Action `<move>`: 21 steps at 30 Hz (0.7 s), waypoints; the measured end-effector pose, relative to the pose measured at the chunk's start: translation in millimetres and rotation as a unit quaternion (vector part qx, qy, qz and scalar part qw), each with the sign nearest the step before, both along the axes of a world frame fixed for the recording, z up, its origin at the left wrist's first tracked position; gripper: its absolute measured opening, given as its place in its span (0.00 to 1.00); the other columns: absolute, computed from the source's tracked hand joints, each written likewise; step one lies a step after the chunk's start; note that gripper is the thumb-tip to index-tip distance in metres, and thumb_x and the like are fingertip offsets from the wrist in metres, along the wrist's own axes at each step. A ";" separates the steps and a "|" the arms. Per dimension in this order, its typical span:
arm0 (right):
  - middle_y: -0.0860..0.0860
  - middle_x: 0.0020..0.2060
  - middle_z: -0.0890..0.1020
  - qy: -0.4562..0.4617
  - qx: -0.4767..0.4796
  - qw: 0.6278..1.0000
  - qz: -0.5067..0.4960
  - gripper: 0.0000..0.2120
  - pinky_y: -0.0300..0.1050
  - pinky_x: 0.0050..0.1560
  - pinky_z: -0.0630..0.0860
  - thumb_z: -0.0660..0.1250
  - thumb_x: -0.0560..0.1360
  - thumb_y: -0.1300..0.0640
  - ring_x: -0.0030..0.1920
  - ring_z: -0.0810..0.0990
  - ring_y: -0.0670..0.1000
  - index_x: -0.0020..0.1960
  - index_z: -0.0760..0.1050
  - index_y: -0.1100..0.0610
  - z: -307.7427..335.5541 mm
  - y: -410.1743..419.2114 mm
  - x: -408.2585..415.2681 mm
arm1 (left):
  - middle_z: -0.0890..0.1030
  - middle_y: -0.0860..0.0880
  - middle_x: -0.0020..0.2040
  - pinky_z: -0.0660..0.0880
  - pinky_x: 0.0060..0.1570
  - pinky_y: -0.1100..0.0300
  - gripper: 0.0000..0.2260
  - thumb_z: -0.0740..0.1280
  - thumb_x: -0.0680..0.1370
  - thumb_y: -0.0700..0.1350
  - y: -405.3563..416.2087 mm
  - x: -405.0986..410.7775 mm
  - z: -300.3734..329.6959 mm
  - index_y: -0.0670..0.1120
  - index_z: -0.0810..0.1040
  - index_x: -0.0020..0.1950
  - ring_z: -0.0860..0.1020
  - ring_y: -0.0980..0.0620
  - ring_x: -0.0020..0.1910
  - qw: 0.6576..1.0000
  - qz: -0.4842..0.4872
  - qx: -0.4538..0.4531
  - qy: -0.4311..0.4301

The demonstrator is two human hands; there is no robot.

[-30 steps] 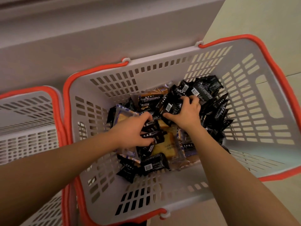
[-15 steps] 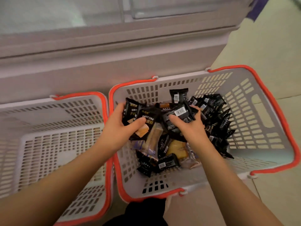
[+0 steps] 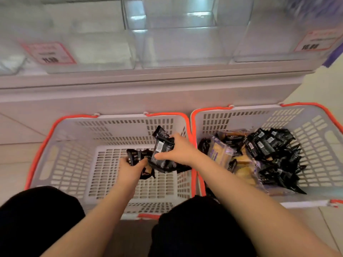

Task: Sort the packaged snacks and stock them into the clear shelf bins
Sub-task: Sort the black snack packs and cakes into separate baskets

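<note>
Nearest, at six o'clock, dark-clothed knees point(image 3: 194, 225) frame bare forearms reaching into the left basket point(image 3: 61, 145), where the left hand point(image 3: 130, 170) curls round a few black snack packets point(image 3: 137, 158) and the right hand point(image 3: 179, 150), at one o'clock from it, grips a larger bunch of black packets point(image 3: 161, 151). At three o'clock, touching it, the right basket point(image 3: 319, 145) holds a pile of black and clear-wrapped snacks point(image 3: 259, 154). Beyond, at twelve o'clock, clear shelf bins point(image 3: 178, 43) sit with pink price labels point(image 3: 49, 52).
</note>
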State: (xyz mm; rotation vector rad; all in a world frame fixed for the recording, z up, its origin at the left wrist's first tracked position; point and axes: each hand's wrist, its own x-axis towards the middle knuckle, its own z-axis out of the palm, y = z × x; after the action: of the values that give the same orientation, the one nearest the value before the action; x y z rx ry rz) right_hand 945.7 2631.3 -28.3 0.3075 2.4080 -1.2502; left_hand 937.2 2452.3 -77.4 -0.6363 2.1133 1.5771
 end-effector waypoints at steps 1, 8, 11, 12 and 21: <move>0.55 0.61 0.74 -0.022 0.048 0.998 0.046 0.37 0.49 0.57 0.73 0.75 0.65 0.43 0.60 0.73 0.55 0.65 0.65 0.58 -9.4 -5.0 -0.1 | 0.79 0.41 0.54 0.77 0.48 0.48 0.25 0.73 0.71 0.46 -4.9 2.2 -4.9 0.41 0.67 0.63 0.80 0.44 0.48 1.000 -0.004 -0.018 -0.025; 0.54 0.65 0.70 -0.062 0.078 0.986 0.136 0.27 0.42 0.56 0.69 0.69 0.73 0.49 0.62 0.72 0.53 0.68 0.64 0.56 -31.5 5.2 8.1 | 0.77 0.46 0.51 0.74 0.39 0.56 0.22 0.72 0.72 0.48 -15.9 12.3 -35.0 0.45 0.66 0.60 0.77 0.51 0.43 0.981 -0.150 -0.105 -0.065; 0.51 0.60 0.75 0.029 0.084 0.989 0.120 0.16 0.38 0.55 0.69 0.64 0.77 0.53 0.59 0.74 0.49 0.63 0.70 0.56 -29.1 12.9 16.2 | 0.76 0.46 0.59 0.73 0.53 0.56 0.23 0.69 0.75 0.48 -10.0 13.0 -40.5 0.45 0.65 0.66 0.76 0.48 0.57 0.962 -0.245 -0.113 -0.040; 0.49 0.56 0.76 0.069 0.086 0.990 0.090 0.13 0.36 0.54 0.70 0.63 0.77 0.55 0.56 0.75 0.47 0.61 0.72 0.56 -30.3 18.1 21.0 | 0.76 0.47 0.60 0.72 0.54 0.58 0.21 0.67 0.76 0.47 -6.1 12.6 -39.2 0.45 0.66 0.67 0.75 0.50 0.59 0.957 -0.268 -0.108 -0.024; 0.51 0.54 0.77 0.100 0.156 0.958 -0.221 0.12 0.41 0.49 0.69 0.58 0.77 0.65 0.50 0.75 0.48 0.58 0.74 0.59 -83.9 95.2 81.3 | 0.73 0.60 0.52 0.65 0.53 0.78 0.11 0.61 0.78 0.42 66.9 17.6 11.2 0.48 0.76 0.59 0.71 0.68 0.50 0.831 -0.487 -0.051 0.265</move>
State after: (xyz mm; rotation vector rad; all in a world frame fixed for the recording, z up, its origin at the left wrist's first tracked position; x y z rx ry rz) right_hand 1027.0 2726.5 -112.2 0.8942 2.8159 -1.1066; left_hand 954.8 2519.2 -66.2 0.8743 2.2703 1.0681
